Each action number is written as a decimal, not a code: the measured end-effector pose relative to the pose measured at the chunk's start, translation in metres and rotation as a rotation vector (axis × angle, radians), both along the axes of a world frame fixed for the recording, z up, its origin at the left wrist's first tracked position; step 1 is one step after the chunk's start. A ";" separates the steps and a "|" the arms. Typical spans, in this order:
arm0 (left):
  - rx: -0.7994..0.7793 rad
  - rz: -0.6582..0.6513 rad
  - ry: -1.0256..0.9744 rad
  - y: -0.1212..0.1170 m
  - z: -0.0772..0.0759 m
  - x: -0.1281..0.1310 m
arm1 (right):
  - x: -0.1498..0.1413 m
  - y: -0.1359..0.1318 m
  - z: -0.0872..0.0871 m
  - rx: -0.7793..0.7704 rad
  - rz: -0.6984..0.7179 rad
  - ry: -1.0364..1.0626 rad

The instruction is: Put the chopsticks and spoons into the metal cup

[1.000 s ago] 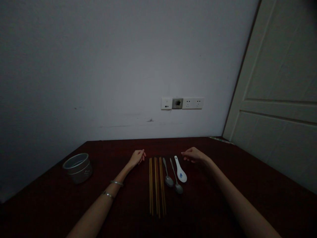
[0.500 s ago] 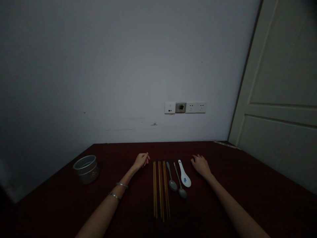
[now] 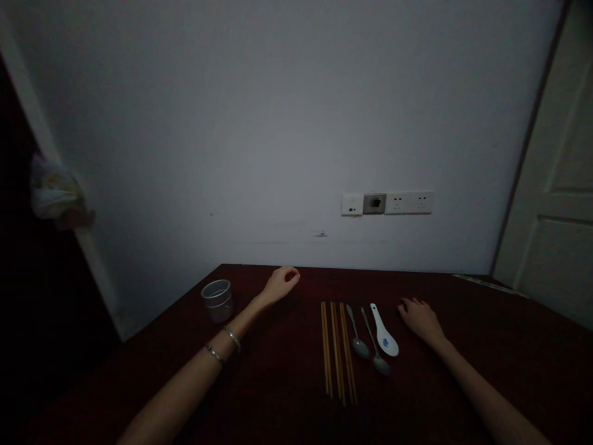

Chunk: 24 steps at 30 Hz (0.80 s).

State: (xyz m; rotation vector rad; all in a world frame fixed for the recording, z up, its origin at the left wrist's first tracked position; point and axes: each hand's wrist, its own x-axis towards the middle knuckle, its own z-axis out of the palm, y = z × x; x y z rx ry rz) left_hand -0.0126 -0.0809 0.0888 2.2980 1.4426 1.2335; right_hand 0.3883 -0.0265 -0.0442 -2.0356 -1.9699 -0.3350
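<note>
Near the far side of the table, my left hand (image 3: 280, 284) is open and holds nothing, its thumb and fingers curved with a gap between them. It lies between a grey metal-looking cup (image 3: 219, 310) on the left and a row of utensils on the right. That row has several wooden chopsticks (image 3: 337, 352) side by side, a metal spoon (image 3: 360, 348), a second, thinner metal spoon (image 3: 381, 366) and a white ceramic soup spoon (image 3: 386, 341) with a blue mark. My right hand (image 3: 420, 319) rests palm down, open and unloaded, just right of the soup spoon.
The dark red table (image 3: 278, 383) meets a pale wall (image 3: 278, 123) with sockets and a switch (image 3: 386, 204). A panelled door (image 3: 556, 247) stands at the right. At the left edge a plastic bag (image 3: 55, 191) hangs above dark furniture.
The view has turned left, so the table things appear further right. My left hand has moved away from the chopsticks, leftward and farther back. My right hand stays beside the soup spoon.
</note>
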 end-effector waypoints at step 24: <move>-0.363 0.328 -0.130 -0.067 0.001 -0.251 | 0.028 0.036 -0.039 0.089 0.108 0.010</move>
